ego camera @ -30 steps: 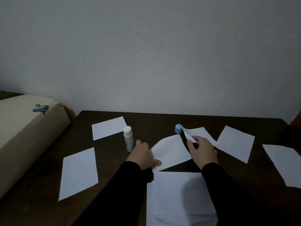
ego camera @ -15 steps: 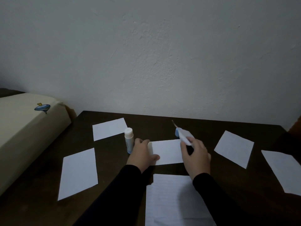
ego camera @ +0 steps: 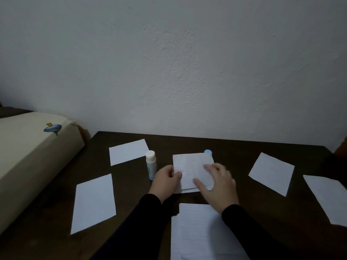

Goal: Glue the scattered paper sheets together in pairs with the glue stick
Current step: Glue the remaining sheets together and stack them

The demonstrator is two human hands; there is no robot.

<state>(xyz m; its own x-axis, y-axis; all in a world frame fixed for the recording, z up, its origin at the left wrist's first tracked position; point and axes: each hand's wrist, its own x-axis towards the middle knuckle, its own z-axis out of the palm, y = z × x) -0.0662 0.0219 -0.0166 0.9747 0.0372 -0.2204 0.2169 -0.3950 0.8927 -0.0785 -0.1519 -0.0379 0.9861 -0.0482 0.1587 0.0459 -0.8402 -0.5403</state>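
Note:
Two white sheets lie stacked as a pair (ego camera: 189,166) in the middle of the dark table (ego camera: 234,149). My left hand (ego camera: 166,180) holds the pair's left edge with the thumb on top. My right hand (ego camera: 218,182) lies flat on the upper sheet with spread fingers pressing it down. The glue stick (ego camera: 151,167) stands upright without its cap just left of my left hand. Its blue cap (ego camera: 207,152) sits behind the pair's far right corner. Loose sheets lie at back left (ego camera: 128,152), front left (ego camera: 93,203), right (ego camera: 271,173) and far right (ego camera: 330,199).
A larger stack of lined paper (ego camera: 199,233) lies at the table's near edge between my sleeves. A cream cushion (ego camera: 28,156) with a spinning-top print borders the table's left side. A white wall stands behind the table.
My right hand brought the lifted sheet down onto the sheet held by my left hand, then flattened out on top of it. My left hand stayed at the left edge.

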